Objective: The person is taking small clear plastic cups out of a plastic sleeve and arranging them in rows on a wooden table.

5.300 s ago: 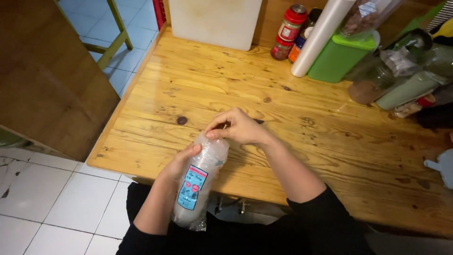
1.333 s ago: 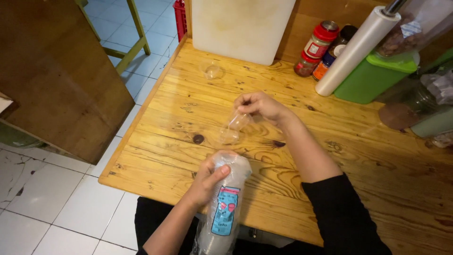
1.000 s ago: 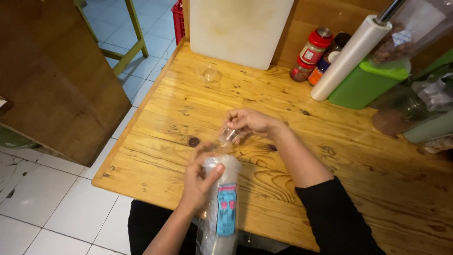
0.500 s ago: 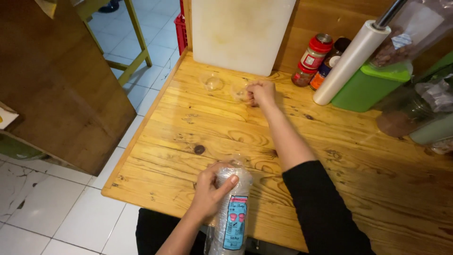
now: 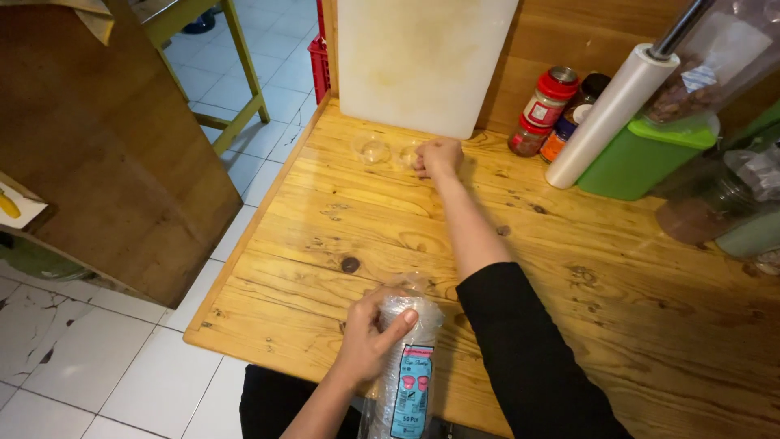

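The left hand [image 5: 366, 345] is wrapped around the top of a plastic sleeve of stacked clear cups [image 5: 404, 366], which stands upright at the near edge of the wooden table [image 5: 617, 325]. The right hand [image 5: 437, 156] is stretched far forward with the fingers curled closed over a small clear cup [image 5: 409, 153] on the table; another clear cup [image 5: 371, 149] sits just to its left. Both cups are in front of a white cutting board [image 5: 422, 61] leaning against the wall.

Clear plastic sleeve of cups [image 5: 404, 358] at near table edge, blue-pink label [image 5: 408, 390], red-lidded jar [image 5: 543, 111] at back
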